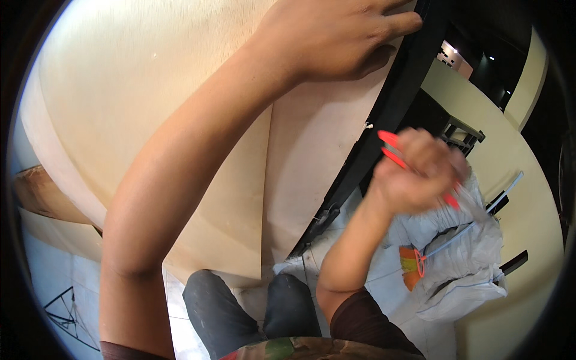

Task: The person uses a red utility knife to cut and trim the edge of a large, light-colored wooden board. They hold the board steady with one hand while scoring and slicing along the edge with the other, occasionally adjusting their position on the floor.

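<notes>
My left hand [354,39] lies at the top on a large pale plywood sheet [180,72], fingers stretched toward the black frame [384,114] along the sheet's right edge. One finger reaches the frame; the upper fingers are cut off by the picture's rim. To the right of the frame, my right hand [417,174] is closed around a red-handled tool [393,157]. Red ends stick out on both sides of the fist. Motion blurs the hand, so the tool's exact kind cannot be made out. A small whitish bit [368,126] sits at the sheet's edge by the frame.
White plastic sacks [462,258] stand at the right, with a blue stick [450,240] and an orange-yellow piece [410,267] beside them. A curved cream wall [510,180] rises behind. Brown board [48,192] and a thin black wire frame [72,315] are at the left. My knees are below.
</notes>
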Demonstrator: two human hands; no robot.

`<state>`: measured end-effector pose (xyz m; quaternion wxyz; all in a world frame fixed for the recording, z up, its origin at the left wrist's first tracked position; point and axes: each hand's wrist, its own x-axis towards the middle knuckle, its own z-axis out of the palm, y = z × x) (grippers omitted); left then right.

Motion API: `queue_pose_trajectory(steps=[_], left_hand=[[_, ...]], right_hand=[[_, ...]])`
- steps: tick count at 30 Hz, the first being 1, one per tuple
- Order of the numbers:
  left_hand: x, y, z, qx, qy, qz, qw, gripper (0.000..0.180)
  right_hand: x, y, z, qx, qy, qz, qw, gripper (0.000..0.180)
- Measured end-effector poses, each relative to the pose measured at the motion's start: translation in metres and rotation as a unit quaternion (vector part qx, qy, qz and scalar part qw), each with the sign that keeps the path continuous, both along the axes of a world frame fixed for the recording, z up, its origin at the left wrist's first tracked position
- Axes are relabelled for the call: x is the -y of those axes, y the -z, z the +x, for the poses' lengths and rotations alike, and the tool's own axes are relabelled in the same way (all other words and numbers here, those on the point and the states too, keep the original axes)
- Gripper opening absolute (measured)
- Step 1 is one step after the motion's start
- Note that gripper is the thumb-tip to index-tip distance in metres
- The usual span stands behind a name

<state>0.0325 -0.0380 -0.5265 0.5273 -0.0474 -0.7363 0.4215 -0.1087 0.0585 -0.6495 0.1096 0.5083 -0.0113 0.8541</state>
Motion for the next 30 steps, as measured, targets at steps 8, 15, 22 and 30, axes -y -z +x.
queue_pose_trajectory(steps=[8,15,22,30], left_hand=[[0.006,0.004,-0.003,-0.004,0.035,0.008,0.999,0.043],[0.009,0.004,-0.004,-0.021,0.02,-0.012,1.0,0.042],[0.005,0.004,-0.002,-0.012,0.024,-0.009,1.0,0.041],[0.005,0.003,-0.001,-0.017,0.017,-0.013,1.0,0.037]], right_hand=[[-0.011,0.017,-0.004,0.056,-0.013,-0.021,0.998,0.039],[-0.023,0.013,0.0,0.046,-0.119,-0.053,0.99,0.033],[-0.019,0.01,-0.002,0.03,-0.025,-0.048,0.998,0.034],[-0.013,0.015,-0.013,0.013,-0.018,-0.065,0.998,0.023]])
